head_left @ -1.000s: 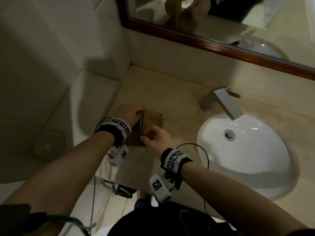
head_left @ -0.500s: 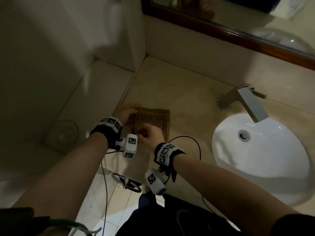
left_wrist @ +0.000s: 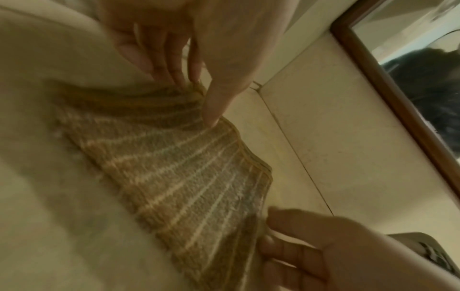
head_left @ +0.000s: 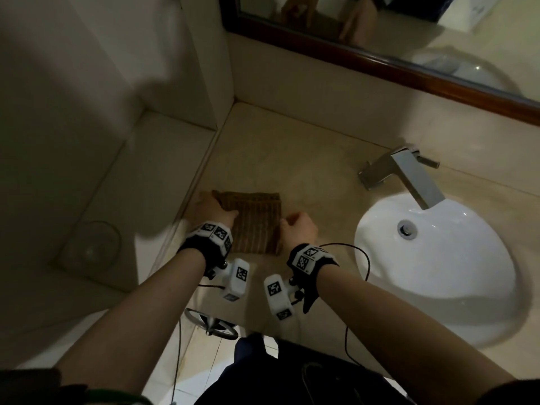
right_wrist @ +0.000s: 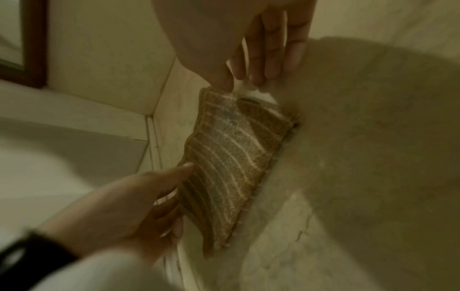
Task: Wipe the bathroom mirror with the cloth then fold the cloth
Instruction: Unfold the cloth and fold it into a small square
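Observation:
A brown striped cloth (head_left: 254, 223) lies folded into a flat rectangle on the beige counter (head_left: 292, 147), near its left edge. My left hand (head_left: 214, 210) holds the cloth's left edge, thumb on top and fingertips at the hem (left_wrist: 196, 102). My right hand (head_left: 295, 226) sits at the right edge with curled fingers, pinching that edge (left_wrist: 268, 228) between thumb and fingers. In the right wrist view the cloth (right_wrist: 224, 157) shows several stacked layers, with my right hand (right_wrist: 239, 82) at one corner. The wood-framed mirror (head_left: 380, 24) hangs on the wall above.
A white oval sink (head_left: 438, 258) with a chrome faucet (head_left: 409, 176) lies right of the cloth. A lower tiled ledge (head_left: 131, 176) on the left carries a clear glass dish (head_left: 90, 247). Cables hang from both wrists over the counter's front edge.
The raised fold has been laid down, so the cloth now lies flat. My right hand slid from the cloth's near edge to its right edge. The head view shifted left.

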